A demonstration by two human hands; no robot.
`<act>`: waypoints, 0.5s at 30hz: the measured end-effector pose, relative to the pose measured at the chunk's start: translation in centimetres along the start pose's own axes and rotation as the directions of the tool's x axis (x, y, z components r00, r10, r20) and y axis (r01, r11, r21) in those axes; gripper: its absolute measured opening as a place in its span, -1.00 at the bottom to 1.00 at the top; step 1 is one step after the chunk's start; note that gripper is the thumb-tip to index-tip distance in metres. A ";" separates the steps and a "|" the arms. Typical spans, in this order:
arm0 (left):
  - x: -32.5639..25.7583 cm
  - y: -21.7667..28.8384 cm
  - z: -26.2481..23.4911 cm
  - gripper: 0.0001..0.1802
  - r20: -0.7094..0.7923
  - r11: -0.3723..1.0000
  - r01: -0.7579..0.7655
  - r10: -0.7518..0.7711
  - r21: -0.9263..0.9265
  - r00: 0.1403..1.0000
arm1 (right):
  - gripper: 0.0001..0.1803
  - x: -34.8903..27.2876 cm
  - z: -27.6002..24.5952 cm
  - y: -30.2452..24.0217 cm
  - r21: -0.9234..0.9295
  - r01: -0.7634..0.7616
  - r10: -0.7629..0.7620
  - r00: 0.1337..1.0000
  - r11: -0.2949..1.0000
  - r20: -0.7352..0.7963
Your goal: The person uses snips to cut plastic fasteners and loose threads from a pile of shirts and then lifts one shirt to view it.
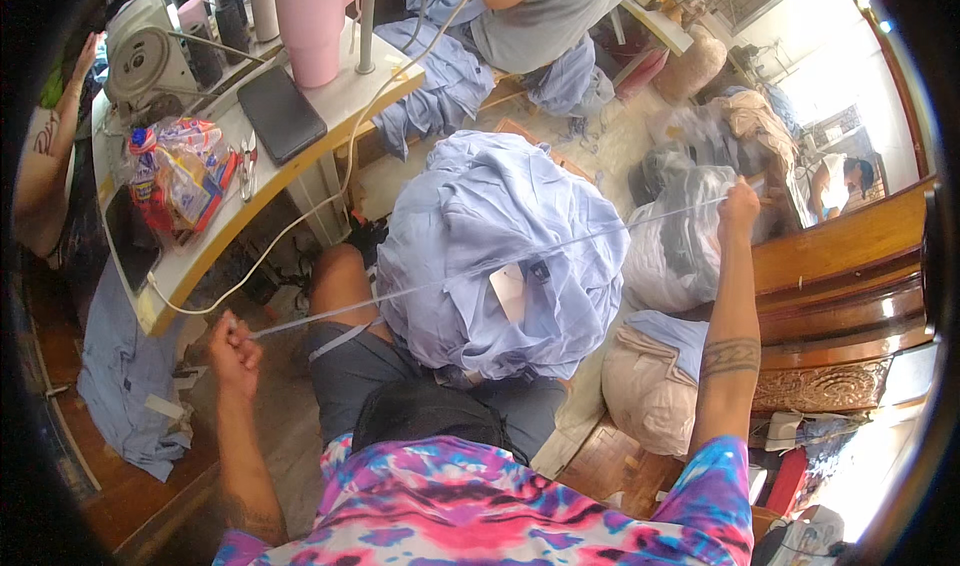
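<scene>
A long, narrow light-blue fabric strip is stretched nearly straight between my two hands, rising toward the right. My left hand is closed on its lower end, beside the table's near corner. Far out to the right, my raised right hand is closed on the other end. Under the strip, a big round bundle of light-blue cloth rests at my lap, apparently garments bunched together. A pale paper-like piece and a small dark label show on its near side.
On the white table at left are a pink tumbler, black flat case, snips, plastic food bag and a sewing machine. Clear plastic bags and a beige bundle lie right. A person sits ahead.
</scene>
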State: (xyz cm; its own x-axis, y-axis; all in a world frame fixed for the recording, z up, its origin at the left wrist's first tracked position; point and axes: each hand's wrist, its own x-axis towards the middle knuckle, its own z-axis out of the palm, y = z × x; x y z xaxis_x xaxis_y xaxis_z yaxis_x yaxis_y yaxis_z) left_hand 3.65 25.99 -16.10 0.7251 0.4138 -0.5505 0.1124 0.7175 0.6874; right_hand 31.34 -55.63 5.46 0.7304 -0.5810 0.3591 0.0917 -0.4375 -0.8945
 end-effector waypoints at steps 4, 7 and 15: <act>0.1 -0.8 -2.4 -0.76 -0.098 0.996 -0.007 0.015 0.083 0.995 | -0.76 -0.4 1.9 1.0 0.008 -0.108 0.106 0.990 0.994 0.093; 0.9 -1.2 -4.3 -0.82 -0.081 0.971 -0.026 0.047 0.239 0.996 | -0.82 -2.2 3.1 1.0 -0.042 -0.227 0.228 0.916 0.973 0.330; -7.8 -3.3 12.7 -0.70 0.522 0.224 -0.669 0.473 0.708 0.710 | -0.51 -24.4 14.2 -10.9 -0.286 0.820 -0.387 0.503 0.496 0.773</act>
State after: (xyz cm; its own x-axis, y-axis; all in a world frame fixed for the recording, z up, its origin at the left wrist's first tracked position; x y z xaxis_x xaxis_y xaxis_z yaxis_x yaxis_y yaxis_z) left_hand 6.21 13.28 -8.03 0.9225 0.3408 0.1814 0.0210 -0.5135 0.8579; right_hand 22.15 -26.97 2.66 0.8550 0.4072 0.3213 0.4510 -0.8896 -0.0727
